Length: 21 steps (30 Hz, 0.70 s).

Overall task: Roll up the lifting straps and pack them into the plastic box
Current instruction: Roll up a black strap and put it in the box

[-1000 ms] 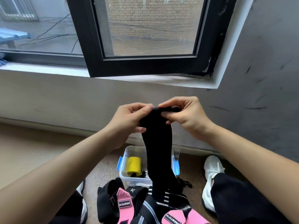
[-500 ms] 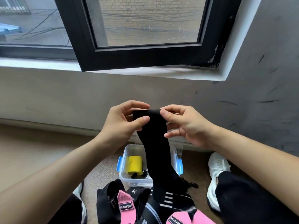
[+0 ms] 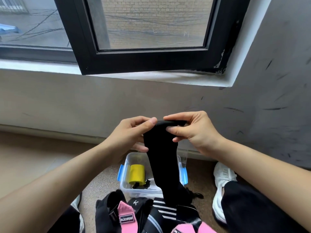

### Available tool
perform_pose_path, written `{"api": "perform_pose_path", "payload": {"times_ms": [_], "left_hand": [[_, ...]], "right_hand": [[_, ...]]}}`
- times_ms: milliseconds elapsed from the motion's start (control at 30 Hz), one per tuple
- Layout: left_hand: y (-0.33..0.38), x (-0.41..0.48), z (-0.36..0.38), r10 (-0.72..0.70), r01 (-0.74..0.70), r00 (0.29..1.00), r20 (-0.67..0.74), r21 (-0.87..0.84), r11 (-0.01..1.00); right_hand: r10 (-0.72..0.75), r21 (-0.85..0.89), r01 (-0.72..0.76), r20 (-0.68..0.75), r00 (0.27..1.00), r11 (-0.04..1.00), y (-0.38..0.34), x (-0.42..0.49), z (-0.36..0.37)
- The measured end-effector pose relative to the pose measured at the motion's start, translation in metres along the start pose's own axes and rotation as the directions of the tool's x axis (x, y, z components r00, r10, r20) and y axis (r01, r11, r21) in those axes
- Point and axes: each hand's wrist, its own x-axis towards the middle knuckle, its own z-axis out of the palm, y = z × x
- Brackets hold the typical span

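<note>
Below a black-framed window (image 3: pixel 151 61) and a scuffed grey wall (image 3: pixel 269 115) lies a brown floor (image 3: pixel 33 157). The left hand (image 3: pixel 133 133) and right hand (image 3: pixel 190 132), side by side, each pinch the top end of a black lifting strap (image 3: pixel 161 157) between thumb and fingers. It hangs limp, so it is likely soft and light, and best gripped at the edges of that end and kept taut. Its tail drops past the clear plastic box (image 3: pixel 134 190), which stands on the floor near the wall's foot and holds a yellow roll (image 3: pixel 137 174), to a pile of pink and black straps (image 3: pixel 126 219).
</note>
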Motion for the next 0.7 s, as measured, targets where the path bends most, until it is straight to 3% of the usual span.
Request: {"api": "perform_pose_path", "payload": {"times_ms": [200, 400, 567, 700], "left_hand": [[-0.002, -0.001, 0.005, 0.029, -0.032, 0.996, -0.08, -0.041, 0.999], [-0.001, -0.005, 0.006, 0.215, -0.214, 0.968, -0.13, 0.015, 0.977], [-0.003, -0.008, 0.01, 0.387, -0.371, 0.912, -0.137, 0.129, 0.92], [-0.001, -0.008, 0.008, 0.328, -0.317, 0.936, -0.125, 0.099, 0.943]], "right_hand": [[-0.022, -0.101, 0.026, 0.041, 0.999, 0.995, -0.003, -0.002, -0.002], [0.189, 0.065, -0.197, 0.117, 0.975, 0.978, -0.009, -0.004, 0.001], [0.196, 0.108, -0.211, 0.134, 0.971, 0.971, -0.011, -0.003, 0.002], [0.168, 0.115, -0.185, 0.14, 0.976, 0.976, -0.013, -0.003, -0.001]]}}
